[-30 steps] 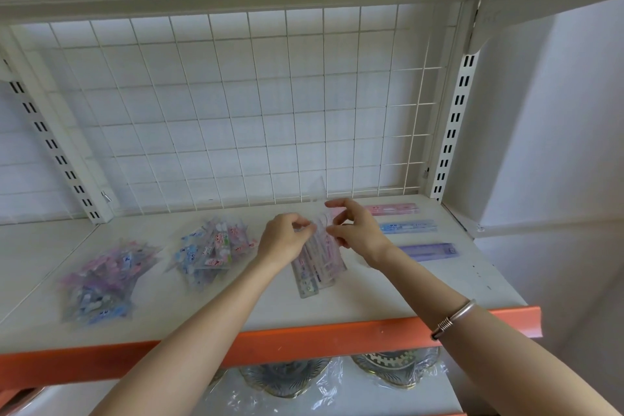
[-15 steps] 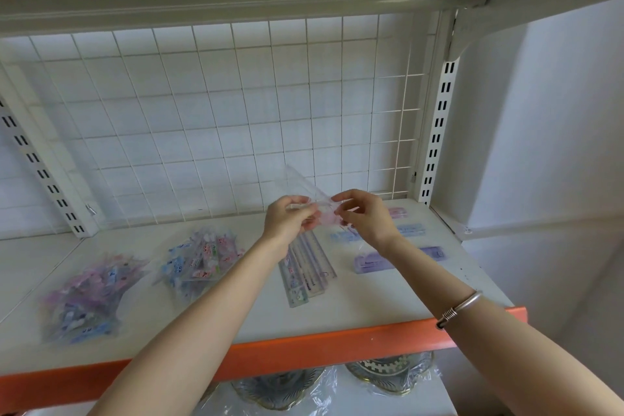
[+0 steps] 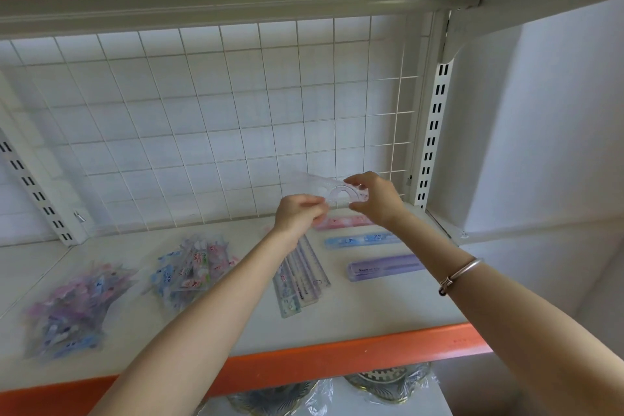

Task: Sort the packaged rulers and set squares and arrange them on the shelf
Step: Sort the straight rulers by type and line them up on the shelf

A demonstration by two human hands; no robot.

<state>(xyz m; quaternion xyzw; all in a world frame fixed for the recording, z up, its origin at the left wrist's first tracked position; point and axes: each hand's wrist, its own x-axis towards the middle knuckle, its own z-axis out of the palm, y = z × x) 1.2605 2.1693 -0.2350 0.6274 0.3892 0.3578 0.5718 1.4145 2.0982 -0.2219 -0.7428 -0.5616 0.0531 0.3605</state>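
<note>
Fingers (image 3: 354, 181) of right hand (image 3: 376, 201) and left hand (image 3: 299, 213) pinched clear plastic set-square packet (image 3: 332, 191) above white metal shelf (image 3: 371, 307) | step: sorting this packet | next, likely: needs a free spot beside loose clear rulers (image 3: 300, 273), laid flat

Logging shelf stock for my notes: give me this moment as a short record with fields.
held item: clear pack, above the shelf
left hand: pinches the clear pack
right hand: pinches its right end
shelf right: pink pack, blue pack, purple pack, lying apart
shelf centre: stack of clear rulers
shelf left: outer packet pile, inner packet pile
</note>
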